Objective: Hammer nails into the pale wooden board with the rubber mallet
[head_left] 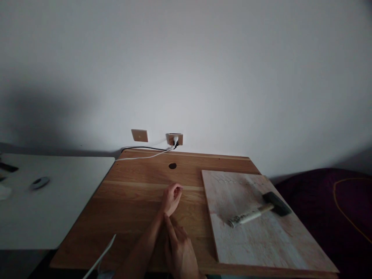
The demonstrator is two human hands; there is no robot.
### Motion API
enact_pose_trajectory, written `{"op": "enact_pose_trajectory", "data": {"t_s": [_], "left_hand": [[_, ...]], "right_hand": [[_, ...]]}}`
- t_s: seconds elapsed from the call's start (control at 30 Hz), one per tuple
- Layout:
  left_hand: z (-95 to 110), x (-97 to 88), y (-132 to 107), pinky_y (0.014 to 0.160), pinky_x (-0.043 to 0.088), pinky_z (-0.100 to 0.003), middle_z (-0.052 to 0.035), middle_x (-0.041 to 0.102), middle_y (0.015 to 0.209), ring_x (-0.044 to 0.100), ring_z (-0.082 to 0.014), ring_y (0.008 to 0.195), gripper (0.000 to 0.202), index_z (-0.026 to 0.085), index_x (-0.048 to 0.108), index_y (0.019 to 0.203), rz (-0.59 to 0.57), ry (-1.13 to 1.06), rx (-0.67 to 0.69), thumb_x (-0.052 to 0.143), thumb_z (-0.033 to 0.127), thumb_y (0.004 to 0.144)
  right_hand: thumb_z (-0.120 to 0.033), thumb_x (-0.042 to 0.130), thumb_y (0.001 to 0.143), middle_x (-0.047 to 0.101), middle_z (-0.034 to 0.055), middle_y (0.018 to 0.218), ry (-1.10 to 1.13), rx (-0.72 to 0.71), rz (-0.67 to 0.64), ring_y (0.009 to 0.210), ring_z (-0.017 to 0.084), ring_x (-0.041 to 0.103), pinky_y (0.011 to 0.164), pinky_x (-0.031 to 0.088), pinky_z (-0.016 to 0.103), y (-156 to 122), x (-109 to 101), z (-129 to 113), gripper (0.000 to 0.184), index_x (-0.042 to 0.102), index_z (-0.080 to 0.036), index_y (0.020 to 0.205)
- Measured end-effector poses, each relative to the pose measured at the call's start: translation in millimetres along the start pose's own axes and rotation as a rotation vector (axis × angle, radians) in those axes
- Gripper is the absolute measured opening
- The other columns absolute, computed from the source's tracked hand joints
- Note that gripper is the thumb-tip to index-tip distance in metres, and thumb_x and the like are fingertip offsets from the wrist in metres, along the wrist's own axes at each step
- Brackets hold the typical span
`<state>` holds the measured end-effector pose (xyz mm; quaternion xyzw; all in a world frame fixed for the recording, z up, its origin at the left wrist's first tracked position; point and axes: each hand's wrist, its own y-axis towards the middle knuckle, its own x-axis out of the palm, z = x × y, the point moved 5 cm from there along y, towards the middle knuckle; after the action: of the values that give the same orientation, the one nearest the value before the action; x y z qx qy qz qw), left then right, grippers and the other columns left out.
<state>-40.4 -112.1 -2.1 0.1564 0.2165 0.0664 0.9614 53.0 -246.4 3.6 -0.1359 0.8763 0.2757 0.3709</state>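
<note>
My left hand (pixel 172 198) is above the wooden desk (pixel 128 209), its fingers curled loosely inward with nothing visible in them. Just below it, my right hand (pixel 182 248) stretches its index finger up to touch the left wrist, while the other fingers bend. To the right of both hands, a pale board (pixel 255 244) lies on the desk. On that board rests a hammer (pixel 255 214) with a dark, blocky head and a worn light handle. Several small thin pieces, perhaps nails, lie in a row (pixel 232 180) near the board's far edge.
A white table (pixel 58 201) adjoins the desk at left, with a computer mouse (pixel 40 182) on it. White and black cords run from the wall socket (pixel 175 139). A white cable (pixel 100 255) rises at the front edge. Dark purple fabric (pixel 322 201) bulges at right.
</note>
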Motion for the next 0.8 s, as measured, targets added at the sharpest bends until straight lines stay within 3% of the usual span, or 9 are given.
{"op": "enact_pose_trajectory", "data": {"t_s": [0.17, 0.3, 0.43, 0.8], "left_hand": [[0.4, -0.3, 0.9, 0.073, 0.047, -0.025, 0.0004, 0.067, 0.081, 0.061, -0.0146, 0.074, 0.015, 0.021, 0.066, 0.086, -0.002, 0.01, -0.008, 0.054, 0.012, 0.087], [-1.5, 1.0, -0.1, 0.071, 0.046, -0.025, 0.0002, 0.066, 0.08, 0.061, -0.0149, 0.073, 0.015, 0.021, 0.066, 0.087, 0.0, 0.008, 0.0, 0.052, 0.015, 0.088], [-1.4, 1.7, -0.6, 0.07, 0.046, -0.025, 0.0, 0.066, 0.08, 0.06, -0.015, 0.073, 0.015, 0.021, 0.065, 0.087, 0.001, 0.004, -0.004, 0.052, 0.016, 0.088], [1.5, -0.4, 0.1, 0.072, 0.045, -0.025, 0.0011, 0.065, 0.08, 0.06, -0.0141, 0.074, 0.015, 0.021, 0.065, 0.086, -0.019, 0.028, -0.013, 0.053, 0.011, 0.087]], "right_hand": [[-0.003, 0.042, 0.089, 0.075, 0.0112, 0.124, -0.036, 0.032, 0.003, 0.102, 0.027, 0.075, 0.086, 0.066, 0.041, 5.7, -5.6, 2.8, 0.087, 0.015, -0.027, 0.167], [-0.002, 0.041, 0.089, 0.079, 0.0075, 0.11, -0.027, -0.009, 0.009, 0.095, 0.026, 0.076, 0.086, 0.066, 0.042, 3.9, -5.4, 0.6, 0.087, 0.013, -0.027, 0.168], [-0.002, 0.041, 0.088, 0.077, 0.0079, 0.118, -0.024, 0.016, -0.01, 0.099, 0.026, 0.075, 0.087, 0.065, 0.041, 4.3, -5.7, -0.4, 0.087, 0.015, -0.027, 0.167], [-0.001, 0.042, 0.087, 0.077, 0.0106, 0.12, -0.024, -0.016, -0.007, 0.105, 0.026, 0.074, 0.089, 0.064, 0.041, 3.7, -2.4, 2.5, 0.085, 0.021, -0.024, 0.166]]}}
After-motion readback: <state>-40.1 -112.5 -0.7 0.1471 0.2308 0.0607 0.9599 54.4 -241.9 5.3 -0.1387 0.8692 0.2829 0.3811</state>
